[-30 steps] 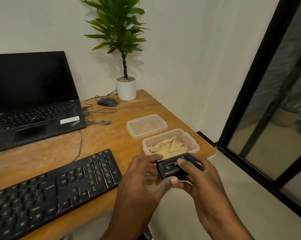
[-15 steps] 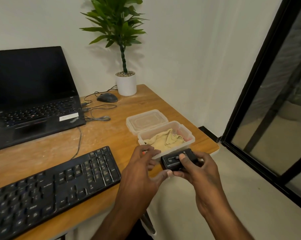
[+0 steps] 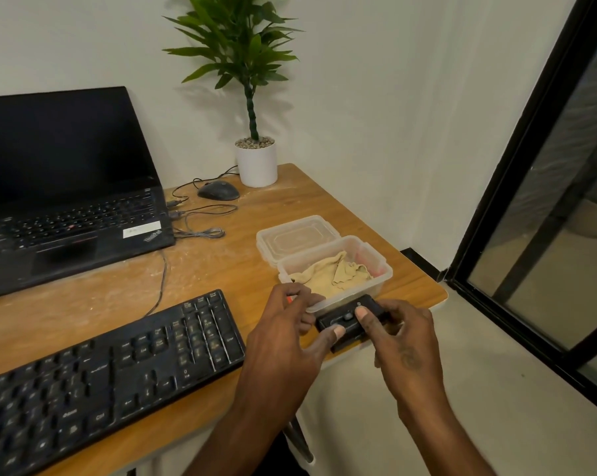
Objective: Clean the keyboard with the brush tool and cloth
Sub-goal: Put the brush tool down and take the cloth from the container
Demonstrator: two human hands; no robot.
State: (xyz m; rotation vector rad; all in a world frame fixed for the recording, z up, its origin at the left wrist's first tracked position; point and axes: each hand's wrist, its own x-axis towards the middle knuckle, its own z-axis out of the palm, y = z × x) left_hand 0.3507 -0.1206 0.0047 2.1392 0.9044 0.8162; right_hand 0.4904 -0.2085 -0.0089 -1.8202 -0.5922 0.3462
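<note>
1. The brush tool (image 3: pixel 350 321), which a second ago sits higher, in front of the container's (image 3: pixel 383 269) near wall, is now lower, at the surface's (image 3: pixel 221 269) near edge.
2. The left hand (image 3: pixel 286 338) now lays its thumb on the tool's top face; half a second ago that thumb sat under the tool's end.

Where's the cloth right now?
In the head view the tan cloth lies crumpled in the open clear container at the desk's right edge, just beyond both hands, with the container's lid right behind it.
</note>
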